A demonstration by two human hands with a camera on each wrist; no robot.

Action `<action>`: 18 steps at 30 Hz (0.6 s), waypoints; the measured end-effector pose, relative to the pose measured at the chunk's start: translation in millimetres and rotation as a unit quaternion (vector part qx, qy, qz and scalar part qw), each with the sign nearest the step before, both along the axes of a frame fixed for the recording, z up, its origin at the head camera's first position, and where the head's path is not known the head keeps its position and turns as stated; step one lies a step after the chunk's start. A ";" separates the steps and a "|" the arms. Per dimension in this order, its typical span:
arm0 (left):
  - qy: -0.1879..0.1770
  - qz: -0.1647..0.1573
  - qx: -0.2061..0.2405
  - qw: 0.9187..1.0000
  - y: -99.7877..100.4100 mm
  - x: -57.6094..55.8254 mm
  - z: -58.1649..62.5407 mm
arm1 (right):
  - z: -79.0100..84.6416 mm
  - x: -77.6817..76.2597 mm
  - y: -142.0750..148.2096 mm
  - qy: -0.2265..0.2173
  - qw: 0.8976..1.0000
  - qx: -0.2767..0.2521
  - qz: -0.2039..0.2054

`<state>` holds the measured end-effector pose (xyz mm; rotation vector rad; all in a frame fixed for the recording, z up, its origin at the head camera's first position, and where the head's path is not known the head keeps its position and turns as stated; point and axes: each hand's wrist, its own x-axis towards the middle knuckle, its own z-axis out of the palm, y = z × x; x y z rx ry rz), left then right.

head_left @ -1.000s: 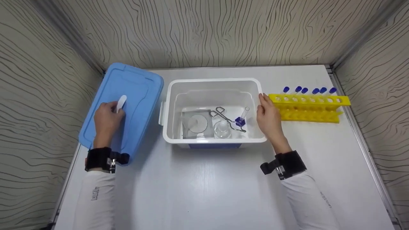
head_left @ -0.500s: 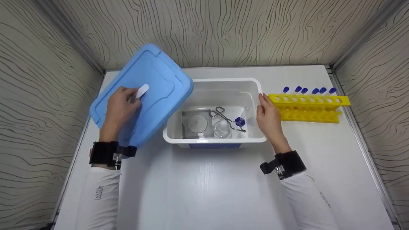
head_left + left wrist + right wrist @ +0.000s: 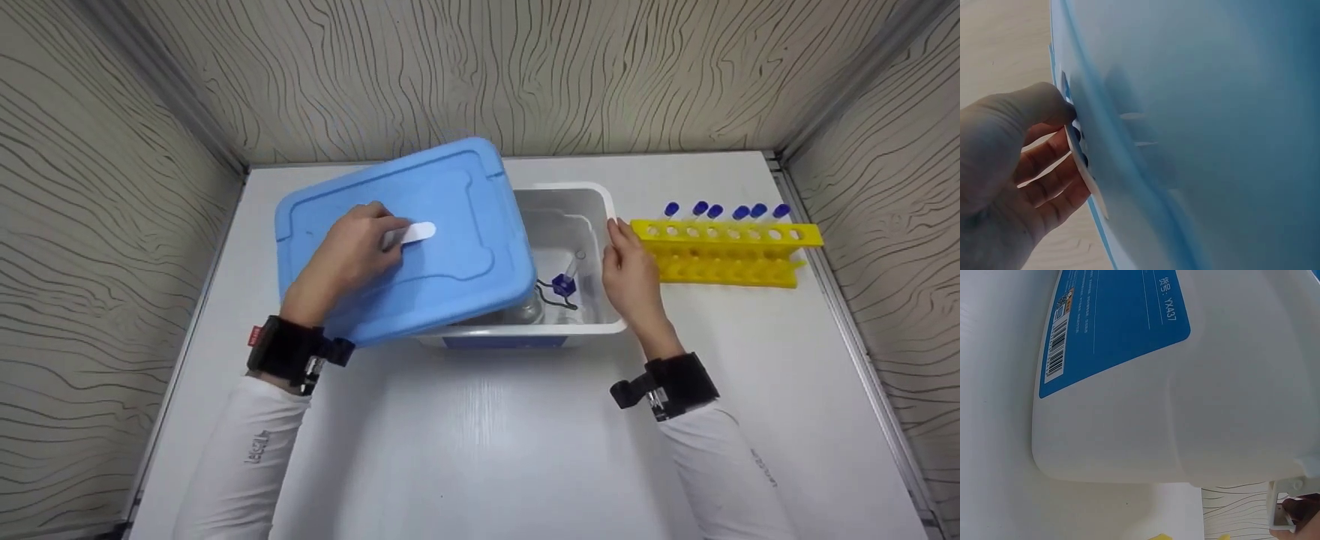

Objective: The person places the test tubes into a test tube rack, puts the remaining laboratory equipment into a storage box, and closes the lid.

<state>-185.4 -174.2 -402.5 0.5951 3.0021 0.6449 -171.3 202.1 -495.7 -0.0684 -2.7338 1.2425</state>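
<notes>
My left hand (image 3: 352,251) grips the white handle (image 3: 420,232) of a blue lid (image 3: 450,191). The lid is tilted and overlaps the left part of a white storage box (image 3: 570,328) in the head view. Close up in the left wrist view, thumb and fingers wrap the handle. At the box's right side, my right hand (image 3: 634,277) holds the white latch (image 3: 1283,506), fingertips near the rim. Inside the box show a small measuring cylinder with a blue hexagonal base (image 3: 564,285), the end of metal tongs (image 3: 559,304) and part of a clear glass vessel (image 3: 529,309). The lid hides the rest.
A yellow test tube rack (image 3: 720,274) stands close to the right of my right hand. Several blue-capped tubes (image 3: 715,211) show behind its top. Patterned walls (image 3: 480,82) enclose the white table (image 3: 480,435) at the back and sides.
My left hand has lifted the blue lid from the left of the table and carried it right, turning it over the box's left part. The right hand has stayed at the box's side.
</notes>
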 end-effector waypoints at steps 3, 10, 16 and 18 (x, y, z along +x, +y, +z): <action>0.004 -0.034 -0.005 0.999 11.8 -1.4 -0.2 | -0.2 0.5 0.5 -0.001 1.000 -0.003 0.003; -0.015 -0.077 -0.016 0.997 37.7 -8.4 -9.4 | 0.0 -0.8 0.3 -0.018 1.000 -0.010 0.004; -0.026 -0.085 -0.023 0.996 57.1 -12.7 -15.2 | 0.8 -0.7 -0.5 -0.020 1.000 -0.008 0.001; -0.029 -0.088 -0.027 0.995 63.7 -13.8 -15.6 | 1.0 -0.6 -0.3 -0.017 1.000 -0.007 -0.001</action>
